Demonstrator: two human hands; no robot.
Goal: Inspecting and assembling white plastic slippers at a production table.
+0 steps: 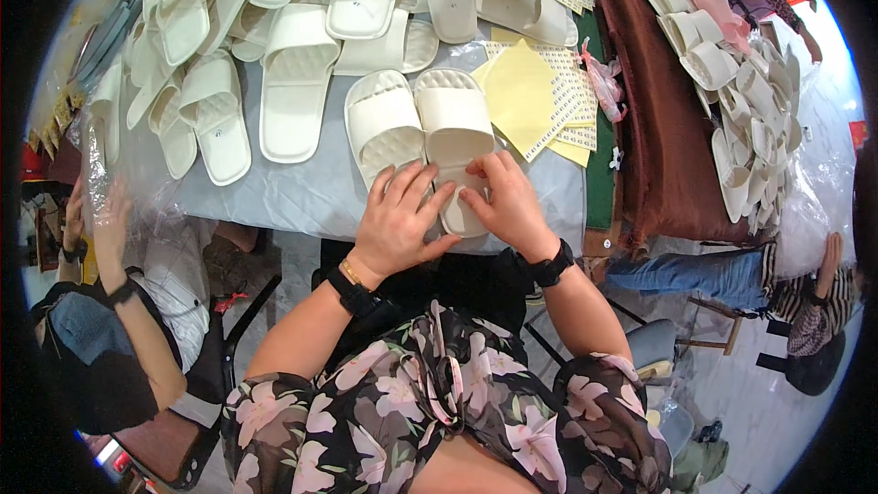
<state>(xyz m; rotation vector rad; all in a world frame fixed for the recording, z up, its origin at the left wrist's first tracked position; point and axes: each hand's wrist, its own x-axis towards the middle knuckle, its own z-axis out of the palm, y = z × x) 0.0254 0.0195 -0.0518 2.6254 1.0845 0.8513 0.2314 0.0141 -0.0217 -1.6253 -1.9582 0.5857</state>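
Note:
A pair of cream slide slippers lies side by side at the table's near edge: the left slipper and the right slipper. My left hand rests flat on the heel end of the left slipper, fingers spread. My right hand presses on the heel of the right slipper, fingertips touching its insole. Both wrists wear black bands. Yellow and white sticker sheets lie just right of the pair.
Many more cream slippers cover the grey plastic-covered table. A second heap of slippers sits at the right on clear plastic. One person sits at the left, another at the right.

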